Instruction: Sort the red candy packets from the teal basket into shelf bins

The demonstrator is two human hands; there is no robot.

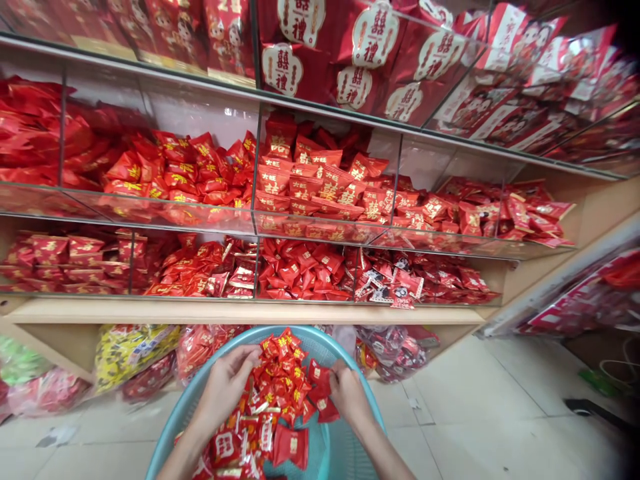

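A light-blue plastic basket (170,417) holds many small red wrapped candies (283,373) with gold print. My left hand (227,380) is inside it at the left of the pile, with curled fingers and the thumb drawn in against the candies; whatever lies between the fingertips is hidden. On the right, my right hand (350,393) has its fingers closed on a flat red candy packet (319,373). More red packets touch it just below. Larger red packets (291,447) with pale labels lie nearer to me in the basket.
Shelves with clear dividers (257,160) rise ahead, filled with red candies (305,267) and bigger gift bags (375,33). Under the wooden bottom ledge (250,312) sit plastic bags of sweets, one yellow bag (133,353) among them. The floor (475,407) is tiled.
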